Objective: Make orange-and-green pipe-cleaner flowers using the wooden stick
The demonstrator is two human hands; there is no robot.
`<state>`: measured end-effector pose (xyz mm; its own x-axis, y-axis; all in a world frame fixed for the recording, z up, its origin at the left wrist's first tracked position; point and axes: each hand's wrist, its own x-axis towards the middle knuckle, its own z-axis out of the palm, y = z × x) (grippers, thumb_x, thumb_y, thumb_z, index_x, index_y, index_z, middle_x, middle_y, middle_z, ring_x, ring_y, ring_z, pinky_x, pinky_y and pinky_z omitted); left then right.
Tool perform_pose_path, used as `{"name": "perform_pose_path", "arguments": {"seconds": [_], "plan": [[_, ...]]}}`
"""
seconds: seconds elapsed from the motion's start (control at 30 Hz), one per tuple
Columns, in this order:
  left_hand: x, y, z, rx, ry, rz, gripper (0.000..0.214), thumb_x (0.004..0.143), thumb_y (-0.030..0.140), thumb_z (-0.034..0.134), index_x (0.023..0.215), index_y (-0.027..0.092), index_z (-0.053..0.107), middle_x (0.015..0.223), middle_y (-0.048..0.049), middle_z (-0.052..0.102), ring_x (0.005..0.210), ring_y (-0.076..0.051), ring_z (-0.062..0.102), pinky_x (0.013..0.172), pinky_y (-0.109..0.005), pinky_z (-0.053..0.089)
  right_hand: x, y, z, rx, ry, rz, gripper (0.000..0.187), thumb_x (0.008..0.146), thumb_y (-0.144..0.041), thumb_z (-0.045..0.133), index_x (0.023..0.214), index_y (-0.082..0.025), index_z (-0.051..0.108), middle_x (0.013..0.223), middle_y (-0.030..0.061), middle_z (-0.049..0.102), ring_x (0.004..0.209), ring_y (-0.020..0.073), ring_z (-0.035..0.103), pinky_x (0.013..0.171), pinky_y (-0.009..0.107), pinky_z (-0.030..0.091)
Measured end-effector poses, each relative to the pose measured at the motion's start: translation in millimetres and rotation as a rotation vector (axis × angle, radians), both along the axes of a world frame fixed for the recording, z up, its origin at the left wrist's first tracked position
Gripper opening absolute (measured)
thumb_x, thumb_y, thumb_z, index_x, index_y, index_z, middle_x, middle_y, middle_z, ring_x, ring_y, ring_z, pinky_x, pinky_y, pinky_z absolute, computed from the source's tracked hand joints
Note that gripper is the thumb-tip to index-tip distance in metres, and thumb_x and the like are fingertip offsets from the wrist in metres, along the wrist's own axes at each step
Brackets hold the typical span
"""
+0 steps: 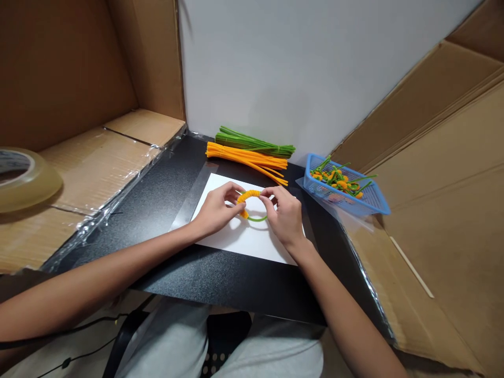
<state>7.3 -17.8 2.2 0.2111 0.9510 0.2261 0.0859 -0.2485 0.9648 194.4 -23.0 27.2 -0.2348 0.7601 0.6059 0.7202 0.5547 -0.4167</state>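
Observation:
Both my hands hold one bent piece made of an orange pipe cleaner (249,196) wound round a green pipe cleaner (258,218). My left hand (216,210) pinches its left end, fingers closed. My right hand (285,212) pinches the right end, fingers closed too. The piece arches just above a white sheet of paper (244,239) lying on a black table (205,273).
Behind the paper lie a bundle of orange pipe cleaners (246,157) and a bundle of green ones (254,142). A blue basket (370,202) with several finished orange-and-green pieces stands at the right. Cardboard walls surround the table; a tape roll (23,178) sits at the left.

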Motion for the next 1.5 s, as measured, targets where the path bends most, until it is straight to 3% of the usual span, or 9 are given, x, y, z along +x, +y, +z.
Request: {"name": "perform_pose_path", "arguments": {"seconds": [0.2,0.43,0.83,1.0,1.5], "plan": [[-3,-5,10.4,0.127,0.125,0.056,0.028,0.079,0.014,0.060,0.105,0.016,0.069,0.092,-0.0039,0.072,0.077,-0.015,0.069,0.064,-0.023,0.055,0,0,1.4,-0.083,0.024,-0.042,0.009,0.090,-0.017,0.051,0.087,-0.020,0.059,0.081,0.0029,0.067,0.065,0.0165,0.061,0.065,0.027,0.044],[-5,-4,10.9,0.248,0.227,0.046,0.035,0.076,0.008,0.056,0.106,0.018,0.072,0.099,-0.0035,0.074,0.084,-0.014,0.065,0.064,-0.021,0.052,2,1,1.2,-0.112,0.004,-0.006,0.012,0.090,-0.016,0.048,0.090,-0.019,0.060,0.083,0.0044,0.068,0.075,0.0189,0.065,0.069,0.027,0.044],[-4,-2,5.4,0.187,0.189,-0.010,0.035,0.082,0.012,0.052,0.111,0.019,0.069,0.098,-0.0037,0.069,0.084,-0.014,0.065,0.063,-0.021,0.053,2,2,1.4,-0.109,0.025,0.045,0.021,0.088,-0.011,0.047,0.093,-0.018,0.065,0.084,0.0060,0.071,0.076,0.0193,0.067,0.072,0.029,0.048],[-5,-2,5.9,0.209,0.181,0.028,0.024,0.088,0.029,0.060,0.106,0.017,0.069,0.083,-0.0026,0.067,0.071,-0.012,0.063,0.057,-0.020,0.050,-2,-2,2.0,-0.098,0.028,0.060,0.023,0.088,-0.010,0.047,0.095,-0.018,0.067,0.088,0.0062,0.073,0.080,0.0198,0.068,0.075,0.031,0.050],[-9,0,10.5,0.199,0.126,-0.098,0.025,0.091,0.034,0.059,0.107,0.017,0.069,0.100,-0.0065,0.068,0.075,-0.012,0.067,0.057,-0.018,0.051,3,-2,7.2,-0.037,0.046,0.071,0.035,0.081,-0.002,0.045,0.090,-0.021,0.073,0.087,0.0052,0.064,0.079,0.0177,0.063,0.071,0.030,0.051]]}}
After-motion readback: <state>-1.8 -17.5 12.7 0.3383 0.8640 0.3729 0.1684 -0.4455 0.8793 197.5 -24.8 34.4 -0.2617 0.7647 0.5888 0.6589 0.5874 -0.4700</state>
